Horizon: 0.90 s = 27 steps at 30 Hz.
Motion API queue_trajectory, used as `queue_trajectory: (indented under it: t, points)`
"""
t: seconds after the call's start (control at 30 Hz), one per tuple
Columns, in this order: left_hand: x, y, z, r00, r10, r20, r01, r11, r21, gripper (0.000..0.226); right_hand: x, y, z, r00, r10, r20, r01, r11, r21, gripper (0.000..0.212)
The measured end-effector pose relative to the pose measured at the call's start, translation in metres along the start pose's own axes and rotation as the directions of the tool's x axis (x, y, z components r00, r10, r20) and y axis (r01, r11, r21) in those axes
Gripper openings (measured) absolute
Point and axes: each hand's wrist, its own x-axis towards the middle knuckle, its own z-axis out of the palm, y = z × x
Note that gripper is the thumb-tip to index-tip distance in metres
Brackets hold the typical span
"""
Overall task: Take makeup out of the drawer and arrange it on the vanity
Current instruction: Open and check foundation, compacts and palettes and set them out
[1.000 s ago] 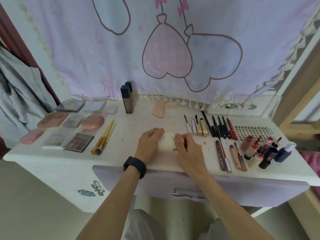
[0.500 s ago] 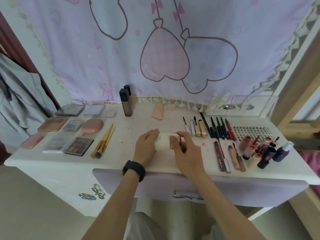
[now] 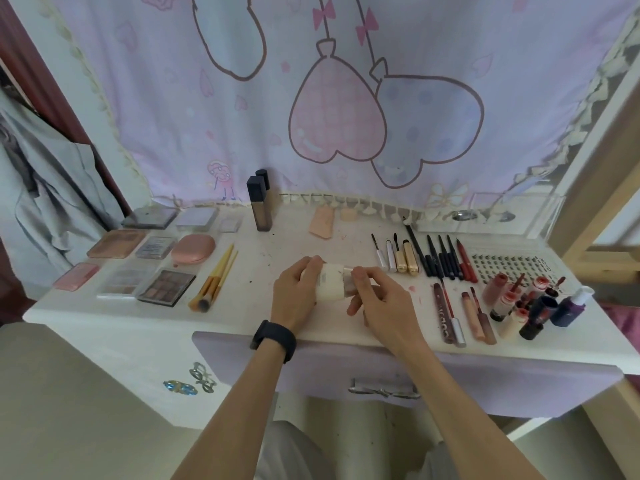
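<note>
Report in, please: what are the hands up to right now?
Left hand and right hand both gripping white container, held sideways. Brushes left, pencils right, neither touching.

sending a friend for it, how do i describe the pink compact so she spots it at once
On the vanity, look at the palettes laid out on its left half. The compact ends the middle row, beside the brushes; it alone is rounded, the rest flat rectangles.

Left hand (image 3: 295, 295) curled gripping, right hand (image 3: 381, 303) pinching, forearms converging
</note>
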Motion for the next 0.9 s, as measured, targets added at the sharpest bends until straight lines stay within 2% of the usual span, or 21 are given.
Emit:
queue_trajectory:
  t: [0.2, 0.37, 0.6, 0.7, 0.8, 0.9]
  points:
    - [0.000, -0.005, 0.001, 0.999, 0.046, 0.016, -0.047, 0.997, 0.062, 0.033, 0.000, -0.002, 0.001, 0.999, 0.015, -0.048, -0.013, 0.999, 0.040, 0.038]
    - [-0.002, -0.007, 0.002, 0.994, 0.108, -0.003, -0.107, 0.986, 0.129, 0.027, 0.006, -0.005, 0.003, 0.995, 0.086, -0.057, -0.086, 0.996, 0.009, 0.049]
    - [-0.002, -0.004, 0.001, 0.991, 0.130, -0.015, -0.125, 0.976, 0.181, 0.024, 0.014, -0.005, 0.005, 0.992, 0.128, -0.021, -0.126, 0.989, 0.076, 0.025]
    - [-0.004, -0.007, 0.005, 0.983, 0.185, -0.013, -0.175, 0.946, 0.272, 0.021, 0.018, -0.006, 0.002, 0.988, 0.153, 0.007, -0.153, 0.986, 0.059, 0.015]
    - [-0.006, -0.009, 0.008, 0.980, 0.199, -0.005, -0.187, 0.925, 0.332, 0.020, 0.018, -0.005, 0.002, 0.994, 0.110, 0.024, -0.110, 0.994, 0.002, 0.011]
    - [-0.003, -0.007, 0.004, 0.991, 0.137, -0.001, -0.132, 0.955, 0.266, 0.025, 0.009, 0.001, 0.001, 0.999, 0.004, 0.039, -0.004, 1.000, 0.012, 0.024]
